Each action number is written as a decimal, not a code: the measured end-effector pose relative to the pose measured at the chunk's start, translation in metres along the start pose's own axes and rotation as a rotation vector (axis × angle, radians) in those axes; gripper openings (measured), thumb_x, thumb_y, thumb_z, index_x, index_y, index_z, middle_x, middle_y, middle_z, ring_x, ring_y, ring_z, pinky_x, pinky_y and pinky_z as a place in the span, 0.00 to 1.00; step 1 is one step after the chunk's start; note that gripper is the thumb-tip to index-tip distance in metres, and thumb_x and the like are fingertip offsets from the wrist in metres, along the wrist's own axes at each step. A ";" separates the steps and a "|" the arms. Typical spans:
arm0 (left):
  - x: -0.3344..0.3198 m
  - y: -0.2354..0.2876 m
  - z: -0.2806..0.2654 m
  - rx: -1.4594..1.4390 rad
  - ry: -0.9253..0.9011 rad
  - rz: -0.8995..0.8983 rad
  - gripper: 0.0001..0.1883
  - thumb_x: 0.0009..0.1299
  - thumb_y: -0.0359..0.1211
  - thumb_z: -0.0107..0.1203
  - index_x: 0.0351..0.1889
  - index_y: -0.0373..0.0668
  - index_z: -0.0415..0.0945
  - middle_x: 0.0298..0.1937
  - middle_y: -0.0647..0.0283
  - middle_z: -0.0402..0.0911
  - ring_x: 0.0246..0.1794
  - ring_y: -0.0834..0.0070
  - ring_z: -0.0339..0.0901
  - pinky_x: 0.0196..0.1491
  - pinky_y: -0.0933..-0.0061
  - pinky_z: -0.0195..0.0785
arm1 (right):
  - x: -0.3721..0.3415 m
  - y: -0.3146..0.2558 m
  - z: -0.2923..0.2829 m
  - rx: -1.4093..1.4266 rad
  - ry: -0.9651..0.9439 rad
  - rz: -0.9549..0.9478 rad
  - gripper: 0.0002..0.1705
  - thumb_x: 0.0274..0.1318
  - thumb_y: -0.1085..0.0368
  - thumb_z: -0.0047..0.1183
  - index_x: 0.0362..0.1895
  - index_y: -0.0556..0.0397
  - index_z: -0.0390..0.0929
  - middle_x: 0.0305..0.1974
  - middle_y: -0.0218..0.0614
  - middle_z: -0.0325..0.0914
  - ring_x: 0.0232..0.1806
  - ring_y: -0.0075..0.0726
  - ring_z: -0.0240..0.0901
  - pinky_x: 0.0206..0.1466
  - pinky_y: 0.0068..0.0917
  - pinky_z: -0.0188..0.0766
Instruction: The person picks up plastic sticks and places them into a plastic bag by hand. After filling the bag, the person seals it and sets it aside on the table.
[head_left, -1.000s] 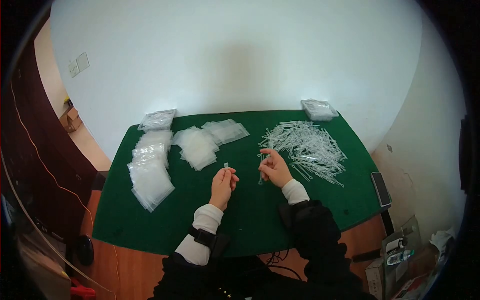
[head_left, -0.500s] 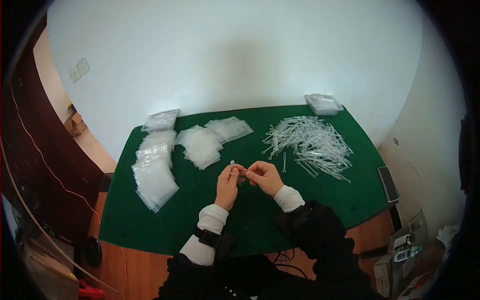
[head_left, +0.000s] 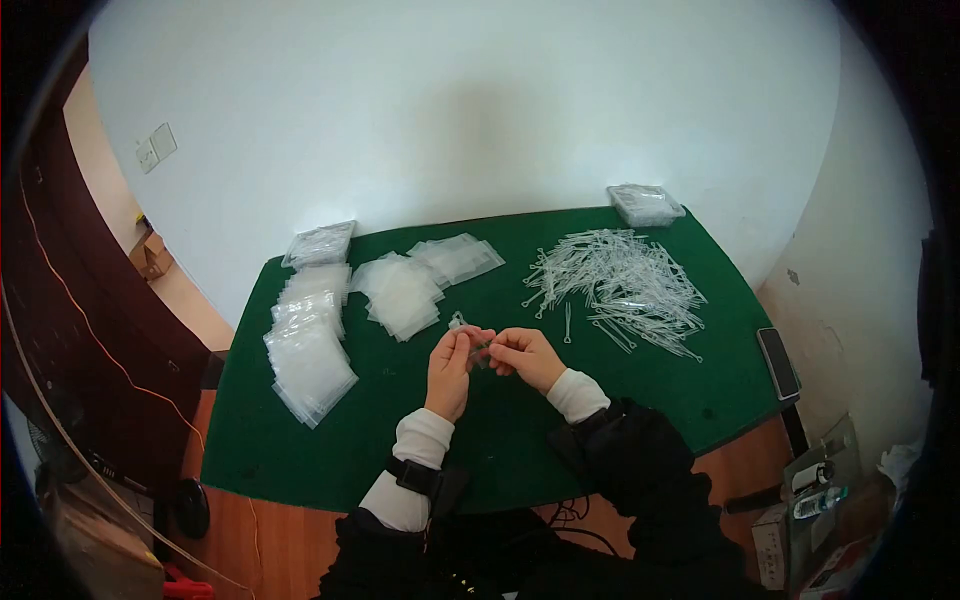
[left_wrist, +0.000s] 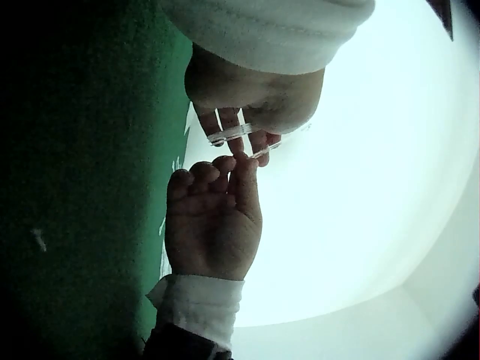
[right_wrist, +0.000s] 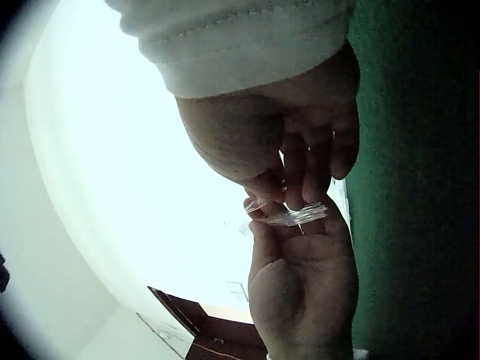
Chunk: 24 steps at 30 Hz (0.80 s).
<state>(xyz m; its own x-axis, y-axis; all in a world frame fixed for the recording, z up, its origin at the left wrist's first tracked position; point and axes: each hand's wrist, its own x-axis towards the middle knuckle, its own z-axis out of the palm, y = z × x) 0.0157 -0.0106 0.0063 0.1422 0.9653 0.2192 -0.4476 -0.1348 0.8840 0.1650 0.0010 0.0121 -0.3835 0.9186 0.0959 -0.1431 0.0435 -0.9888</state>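
Both hands meet above the near middle of the green table. The left hand [head_left: 450, 375] holds a few clear thin pieces [right_wrist: 296, 216] between thumb and fingers, their ends sticking out past the fingertips. Thumb and forefinger of the right hand [head_left: 530, 358] pinch at the same pieces, touching the left fingertips. In the left wrist view a clear strip [left_wrist: 234, 134] crosses the left fingers. A heap of clear looped sticks [head_left: 620, 285] lies to the right, with one single stick [head_left: 567, 323] beside it. How many pieces are held cannot be told.
Fanned clear bags [head_left: 310, 365] lie at the left, more bags [head_left: 400, 295] at centre-left. A filled clear pack [head_left: 322, 243] stands at the back left, another [head_left: 645, 205] at the back right. A phone [head_left: 777, 363] lies at the right edge of the green table [head_left: 400, 455].
The right hand has come from the stick heap to the left hand, and one stick now lies apart from the heap. Since half a second ago, both hands have moved only slightly.
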 end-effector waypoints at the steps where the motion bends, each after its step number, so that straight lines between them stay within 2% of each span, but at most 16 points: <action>1: 0.000 0.000 0.000 0.001 0.000 0.001 0.13 0.71 0.37 0.34 0.42 0.39 0.65 0.45 0.57 0.72 0.42 0.74 0.70 0.46 0.72 0.63 | 0.001 0.002 0.000 0.007 -0.004 0.007 0.07 0.53 0.64 0.48 0.28 0.53 0.71 0.22 0.27 0.72 0.22 0.18 0.66 0.26 0.14 0.63; 13: -0.002 0.003 0.003 0.028 -0.070 0.036 0.13 0.71 0.36 0.35 0.43 0.37 0.66 0.46 0.56 0.72 0.44 0.74 0.70 0.45 0.72 0.63 | 0.003 0.006 -0.004 -0.044 -0.020 0.108 0.13 0.51 0.57 0.51 0.22 0.53 0.72 0.17 0.26 0.70 0.17 0.18 0.63 0.21 0.15 0.58; 24: -0.002 0.002 0.004 0.053 -0.085 0.044 0.12 0.71 0.37 0.36 0.40 0.38 0.66 0.38 0.61 0.73 0.46 0.71 0.69 0.45 0.72 0.63 | 0.002 0.003 -0.003 -0.085 -0.031 0.173 0.14 0.49 0.56 0.52 0.21 0.53 0.73 0.16 0.27 0.68 0.16 0.18 0.61 0.20 0.15 0.57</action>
<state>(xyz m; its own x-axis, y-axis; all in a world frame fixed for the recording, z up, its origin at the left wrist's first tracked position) 0.0176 -0.0137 0.0092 0.1988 0.9360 0.2905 -0.4085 -0.1904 0.8927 0.1663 0.0039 0.0092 -0.4241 0.9025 -0.0745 0.0048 -0.0801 -0.9968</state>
